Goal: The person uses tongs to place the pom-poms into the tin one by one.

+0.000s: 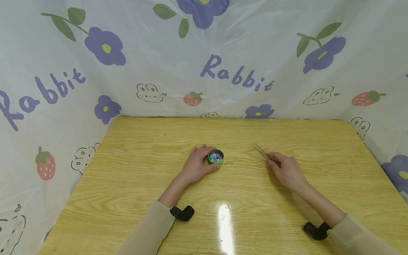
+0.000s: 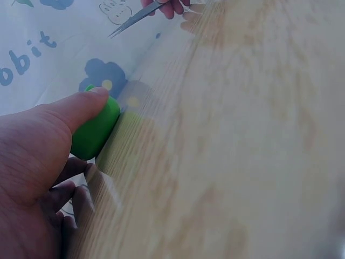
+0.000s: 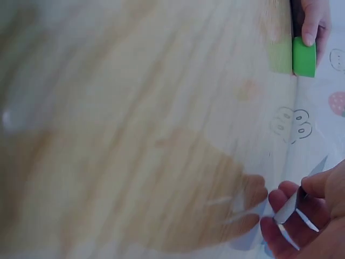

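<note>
A small round green container (image 1: pixel 215 162) stands on the wooden table, with several blue, purple and pink beads (image 1: pixel 215 157) inside. My left hand (image 1: pixel 198 164) grips it from the left, thumb on the near side and fingers on the far side. In the left wrist view the thumb presses the green wall (image 2: pixel 97 129). My right hand (image 1: pixel 287 171) holds metal tweezers (image 1: pixel 261 151) to the right of the container. Their slightly parted tips point up and left, apart from the container, with nothing seen between them. The right wrist view shows the tweezers (image 3: pixel 294 205) between thumb and fingers.
The glossy wooden table (image 1: pixel 248 198) carries a bright light reflection near its front. A white patterned sheet (image 1: pixel 178 63) rises along the back and both sides. Black devices sit at the left wrist (image 1: pixel 182 213) and the right wrist (image 1: pixel 316 231).
</note>
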A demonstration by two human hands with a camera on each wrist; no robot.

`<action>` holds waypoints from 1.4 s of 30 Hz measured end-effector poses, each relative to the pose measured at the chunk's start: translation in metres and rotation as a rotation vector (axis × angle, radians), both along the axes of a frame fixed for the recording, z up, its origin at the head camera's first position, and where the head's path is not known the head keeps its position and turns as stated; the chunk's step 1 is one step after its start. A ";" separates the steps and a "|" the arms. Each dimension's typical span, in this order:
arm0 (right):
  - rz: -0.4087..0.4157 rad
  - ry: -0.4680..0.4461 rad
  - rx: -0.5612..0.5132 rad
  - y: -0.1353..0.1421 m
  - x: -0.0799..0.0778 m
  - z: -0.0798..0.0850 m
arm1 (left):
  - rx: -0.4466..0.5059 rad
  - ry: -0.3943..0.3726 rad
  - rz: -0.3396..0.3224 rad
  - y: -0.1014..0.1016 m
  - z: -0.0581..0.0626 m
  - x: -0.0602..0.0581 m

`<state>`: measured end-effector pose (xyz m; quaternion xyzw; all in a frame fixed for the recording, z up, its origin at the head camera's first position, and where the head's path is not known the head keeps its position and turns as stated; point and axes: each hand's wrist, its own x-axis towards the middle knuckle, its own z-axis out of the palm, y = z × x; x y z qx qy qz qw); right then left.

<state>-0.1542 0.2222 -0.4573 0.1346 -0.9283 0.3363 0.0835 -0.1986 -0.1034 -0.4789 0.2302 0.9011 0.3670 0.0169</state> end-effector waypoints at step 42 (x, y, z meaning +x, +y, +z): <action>-0.079 0.079 0.048 0.001 -0.005 -0.019 | -0.003 0.002 0.002 0.000 0.000 -0.001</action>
